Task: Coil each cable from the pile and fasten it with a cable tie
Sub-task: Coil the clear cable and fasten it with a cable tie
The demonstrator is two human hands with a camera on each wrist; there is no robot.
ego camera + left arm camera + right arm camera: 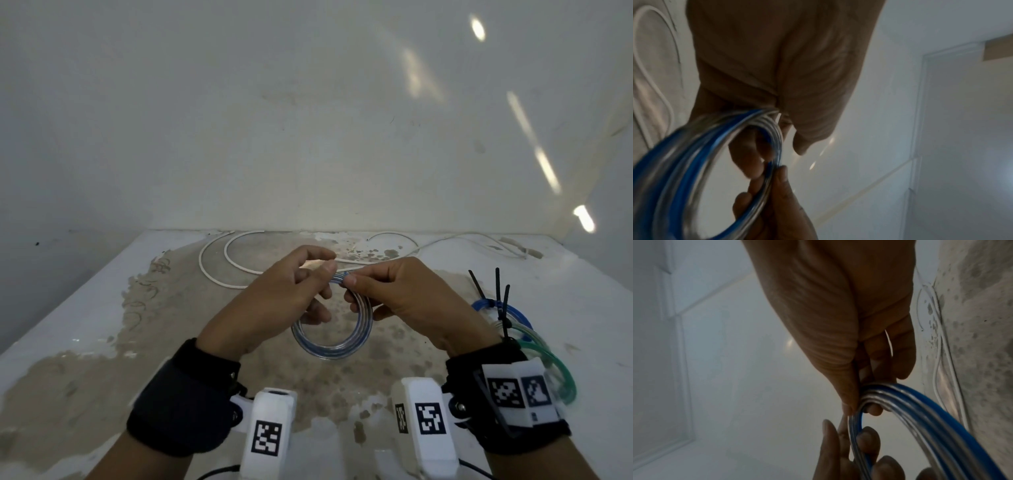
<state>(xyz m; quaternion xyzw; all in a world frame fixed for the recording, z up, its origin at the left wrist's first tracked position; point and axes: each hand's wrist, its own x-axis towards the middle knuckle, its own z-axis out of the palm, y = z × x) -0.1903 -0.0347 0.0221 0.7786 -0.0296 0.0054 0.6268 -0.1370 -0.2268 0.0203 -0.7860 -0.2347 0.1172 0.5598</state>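
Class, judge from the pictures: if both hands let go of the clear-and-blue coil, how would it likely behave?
The coil probably springs open: no tie shows on it, and both hands pinch its top. It looks light, hanging from fingertips. The glossy tubing may be slippery.

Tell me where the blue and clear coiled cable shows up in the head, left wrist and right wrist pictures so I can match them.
Head: the blue and clear coil hangs at centre, pinched at its top by the left hand and right hand.
Left wrist: coil fills the lower left, blurred.
Right wrist: coil sweeps across the lower right.
Shared landmark: the loose white cable on the table, at far left and at right in the wrist views.
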